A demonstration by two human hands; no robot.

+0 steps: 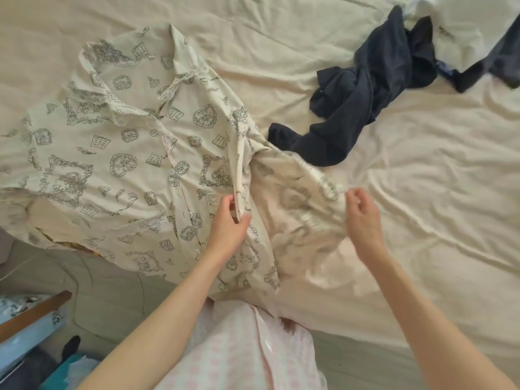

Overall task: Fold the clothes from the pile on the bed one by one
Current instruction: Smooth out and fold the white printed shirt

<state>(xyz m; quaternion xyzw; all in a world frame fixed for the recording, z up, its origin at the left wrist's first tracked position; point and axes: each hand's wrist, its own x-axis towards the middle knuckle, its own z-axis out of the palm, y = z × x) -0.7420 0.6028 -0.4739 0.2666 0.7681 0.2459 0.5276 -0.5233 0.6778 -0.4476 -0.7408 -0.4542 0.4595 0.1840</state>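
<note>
A cream shirt (132,153) with a dark printed pattern and a lace collar lies spread face up on the bed, its hem hanging over the near edge. My left hand (228,223) pinches the shirt's side seam where the sleeve joins. My right hand (363,218) grips the blurred end of the right sleeve (304,192) and holds it a little above the sheet. A crumpled dark navy garment (365,99) lies on the bed beyond the sleeve, apart from both hands.
The bed's cream sheet (422,206) is wrinkled and stretches to the right. White and dark clothes (464,38) are piled at the far right corner. Below the bed edge are a wooden-edged blue item (31,319) and the floor at left.
</note>
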